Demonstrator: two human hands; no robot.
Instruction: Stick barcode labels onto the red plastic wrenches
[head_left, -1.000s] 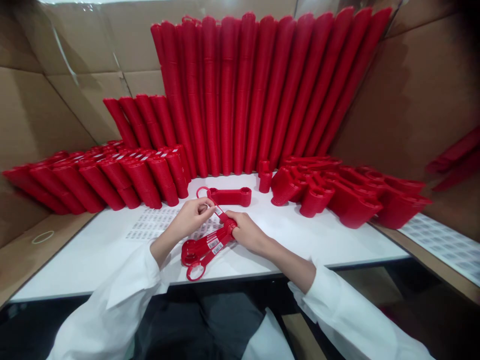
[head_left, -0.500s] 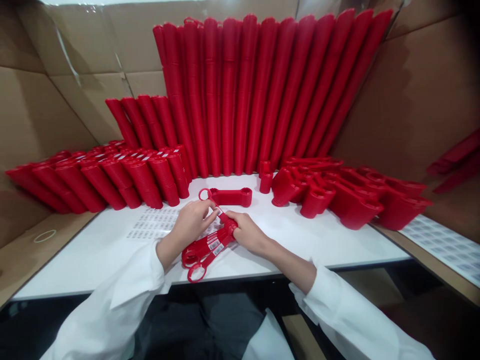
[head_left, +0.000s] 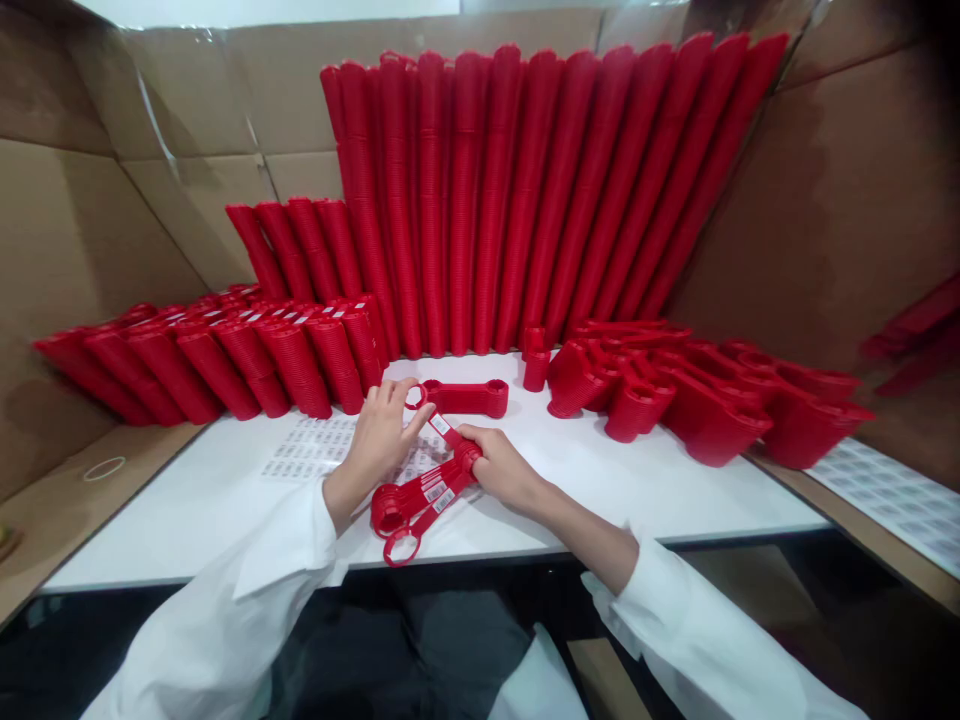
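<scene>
My right hand (head_left: pixel 504 466) is closed around one end of a fanned stack of red plastic ring-ended strips (head_left: pixel 420 492). The strips carry white barcode labels on their shafts. One strip (head_left: pixel 452 436) is swung away from the others, up and left, with a label near its ring. At that ring is my left hand (head_left: pixel 381 432), its fingers stretched out and the thumb apart; whether it touches the ring is hard to see. Beneath and beside the left hand lies a sheet of labels (head_left: pixel 304 448), partly covered. Just beyond the hands rests a red ring-ended piece or short stack (head_left: pixel 465 398).
Tall red stacks (head_left: pixel 480 200) stand along the cardboard back wall (head_left: pixel 202 90). Shorter labelled stacks (head_left: pixel 292 365) lean at the left. More red stacks (head_left: pixel 705 410) lie at the right, beside another label sheet (head_left: pixel 892 490). The white tabletop (head_left: pixel 600 510) ends near my body.
My left hand has opened and shifted up from the label area toward the ring, uncovering the label on the swung-out strip. The right hand keeps its hold. The view has shifted slightly.
</scene>
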